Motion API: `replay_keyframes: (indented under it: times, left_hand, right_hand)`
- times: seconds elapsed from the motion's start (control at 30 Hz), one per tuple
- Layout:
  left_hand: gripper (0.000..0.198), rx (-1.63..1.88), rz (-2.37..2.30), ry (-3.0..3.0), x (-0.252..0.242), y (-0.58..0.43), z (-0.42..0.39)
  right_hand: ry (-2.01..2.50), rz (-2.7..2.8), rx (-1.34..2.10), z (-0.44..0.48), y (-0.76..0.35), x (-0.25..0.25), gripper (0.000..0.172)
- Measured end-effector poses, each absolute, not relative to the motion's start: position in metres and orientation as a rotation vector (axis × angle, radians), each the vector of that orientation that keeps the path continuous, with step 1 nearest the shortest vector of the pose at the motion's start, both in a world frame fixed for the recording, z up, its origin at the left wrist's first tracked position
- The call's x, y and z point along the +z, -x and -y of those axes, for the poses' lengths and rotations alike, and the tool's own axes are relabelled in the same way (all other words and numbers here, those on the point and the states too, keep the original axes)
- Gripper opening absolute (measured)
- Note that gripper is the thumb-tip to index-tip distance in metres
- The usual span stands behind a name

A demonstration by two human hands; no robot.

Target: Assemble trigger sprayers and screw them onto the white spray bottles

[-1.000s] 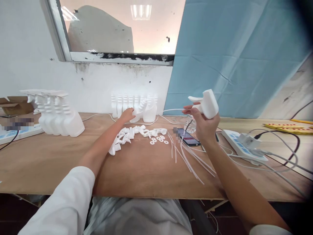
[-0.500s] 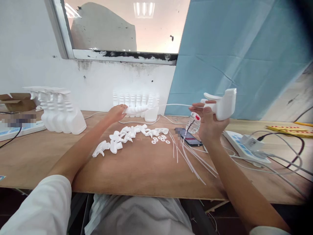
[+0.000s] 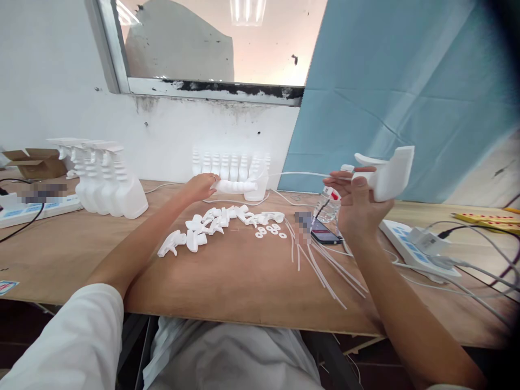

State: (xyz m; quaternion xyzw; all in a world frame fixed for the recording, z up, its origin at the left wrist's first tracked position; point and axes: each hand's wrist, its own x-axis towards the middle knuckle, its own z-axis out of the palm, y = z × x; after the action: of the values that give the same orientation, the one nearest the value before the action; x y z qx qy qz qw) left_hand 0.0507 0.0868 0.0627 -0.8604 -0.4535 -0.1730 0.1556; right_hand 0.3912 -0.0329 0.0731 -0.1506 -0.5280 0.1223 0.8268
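Observation:
My left hand (image 3: pixel 202 187) is closed around a white plastic bottle (image 3: pixel 236 187), which lies over sideways with its ribbed part pointing right. My right hand (image 3: pixel 361 208) grips a white trigger spray head (image 3: pixel 392 173), raised above the table. From the spray head a thin white tube (image 3: pixel 303 173) runs left past my fingers, its far end close to the held bottle; whether it is inside cannot be made out. Loose white trigger heads (image 3: pixel 219 219) lie in a pile below my left hand. Several white washers (image 3: pixel 271 231) and thin tubes (image 3: pixel 320 271) lie to their right.
White bottles (image 3: pixel 229 162) stand in a row against the wall, and bottles with spray heads (image 3: pixel 108 184) stand at left. A phone (image 3: pixel 325 233) and a clear bottle (image 3: pixel 330 206) are near my right wrist. Power strips (image 3: pixel 410 249) with cables sit at both sides.
My right hand with the spray head and tube has shifted slightly right in view. The held bottle has tipped a little downward at its right end. The whole view has shifted slightly.

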Motion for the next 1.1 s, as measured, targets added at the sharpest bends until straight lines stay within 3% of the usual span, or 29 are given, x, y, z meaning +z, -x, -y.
replay_keyframes:
  times: [0.6, 0.8, 0.97, 1.1]
  left_hand:
    - [0.035, -0.621, 1.307, 2.51, 0.074, -0.048, -0.078]
    - [0.039, -0.839, 1.214, 2.765, 0.082, -0.065, -0.06]
    - [0.037, -0.804, 1.017, 3.053, 0.087, -0.083, -0.037]
    - [0.04, -0.787, 0.88, 3.24, 0.084, -0.092, -0.025]
  right_hand:
    - [0.37, 1.127, 0.254, 0.032, -0.39, 0.069, 0.031]
    - [0.46, 1.276, 0.341, 0.03, -0.38, 0.063, 0.031]
    - [0.587, 1.454, 0.325, 0.027, -0.363, 0.065, 0.026]
    - [0.514, 1.569, 0.545, 0.027, -0.342, 0.069, 0.026]
